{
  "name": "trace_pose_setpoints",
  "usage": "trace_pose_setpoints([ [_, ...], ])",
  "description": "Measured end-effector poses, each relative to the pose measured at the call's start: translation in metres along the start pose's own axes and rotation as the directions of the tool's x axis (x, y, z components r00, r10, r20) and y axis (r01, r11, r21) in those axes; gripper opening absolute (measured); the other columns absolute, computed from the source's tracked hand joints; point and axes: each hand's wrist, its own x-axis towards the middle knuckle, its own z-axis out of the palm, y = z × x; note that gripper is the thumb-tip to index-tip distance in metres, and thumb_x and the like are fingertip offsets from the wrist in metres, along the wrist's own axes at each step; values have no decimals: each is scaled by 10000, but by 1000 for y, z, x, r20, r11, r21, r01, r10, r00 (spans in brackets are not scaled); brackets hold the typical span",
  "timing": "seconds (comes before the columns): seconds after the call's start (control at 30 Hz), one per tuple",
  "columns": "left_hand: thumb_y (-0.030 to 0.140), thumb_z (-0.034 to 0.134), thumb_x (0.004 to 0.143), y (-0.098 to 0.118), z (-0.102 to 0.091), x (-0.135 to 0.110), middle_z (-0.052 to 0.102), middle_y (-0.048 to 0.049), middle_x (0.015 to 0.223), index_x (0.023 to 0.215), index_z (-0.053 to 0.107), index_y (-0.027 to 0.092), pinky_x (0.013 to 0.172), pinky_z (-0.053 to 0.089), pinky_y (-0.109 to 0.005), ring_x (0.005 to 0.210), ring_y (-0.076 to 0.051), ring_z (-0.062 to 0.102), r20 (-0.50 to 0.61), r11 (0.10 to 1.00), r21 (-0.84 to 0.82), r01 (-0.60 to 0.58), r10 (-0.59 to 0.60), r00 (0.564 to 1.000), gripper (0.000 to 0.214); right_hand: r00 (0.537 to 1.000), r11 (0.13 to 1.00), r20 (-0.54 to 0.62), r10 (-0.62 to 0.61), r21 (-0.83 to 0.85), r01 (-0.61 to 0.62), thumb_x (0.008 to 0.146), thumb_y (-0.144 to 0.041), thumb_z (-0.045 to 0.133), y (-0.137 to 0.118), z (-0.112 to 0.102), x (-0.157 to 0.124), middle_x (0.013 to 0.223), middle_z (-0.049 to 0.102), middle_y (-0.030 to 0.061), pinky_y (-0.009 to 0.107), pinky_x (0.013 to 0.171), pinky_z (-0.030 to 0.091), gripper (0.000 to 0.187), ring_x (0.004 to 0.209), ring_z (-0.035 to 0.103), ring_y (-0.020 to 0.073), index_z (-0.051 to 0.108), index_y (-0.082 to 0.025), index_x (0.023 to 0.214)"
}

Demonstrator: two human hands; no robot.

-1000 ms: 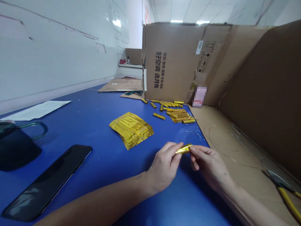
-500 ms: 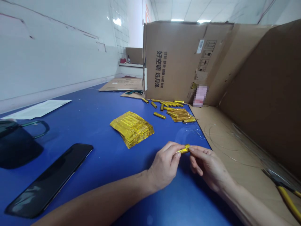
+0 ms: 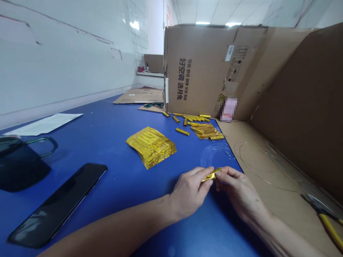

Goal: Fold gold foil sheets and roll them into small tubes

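Between both hands is a small strip of shiny gold foil [image 3: 212, 175], folded or rolled narrow. My left hand [image 3: 190, 192] pinches its left end between thumb and fingers. At the other end, my right hand [image 3: 237, 191] grips it with thumb and forefinger. Beyond the hands lies a fanned stack of gold foil sheets [image 3: 151, 145] on the blue table [image 3: 112, 200]. Several rolled gold foil tubes [image 3: 182, 131] are scattered farther back by the cardboard, some on top of a smaller pile of foil sheets [image 3: 205, 131].
A black phone [image 3: 59, 203] and a dark mug [image 3: 21, 164] stand at the left, with white paper [image 3: 44, 124] behind. Large cardboard [image 3: 203, 71] walls the back and right. Yellow-handled pliers [image 3: 328, 223] and thin wire [image 3: 252, 164] lie on the right-hand cardboard.
Both hands have shifted slightly nearer with the foil strip. My right hand's fingers have curled in closer, and the strip is turned a little. The things on the table have stayed put.
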Motion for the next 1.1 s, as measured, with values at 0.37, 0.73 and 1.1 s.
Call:
trace_pose_setpoints([
  [0.37,141,412,827,4,0,0,625,-87,926,1039,583,119,760,476,-268,835,-159,585,-17,989,-140,39,-42,999,273,1000,996,22,21,90,-23,641,-265,645,2,3,-1,498,520,-30,252,487,382,157,469,475,115,524,-181,587],
  [0.73,190,453,806,4,4,1,593,-72,892,935,621,147,569,483,-213,683,-122,577,0,930,-320,178,-188,982,216,988,972,-2,-156,-176,153,646,-276,630,4,-1,0,497,521,-31,234,475,361,124,461,459,103,562,-176,617],
  [1.1,298,551,708,6,0,16,534,16,455,764,551,108,378,405,-178,376,-80,492,119,583,-667,463,-531,839,199,967,924,37,-254,-286,254,683,-368,628,3,-5,4,568,593,3,272,554,411,190,541,518,137,627,-178,688],
])
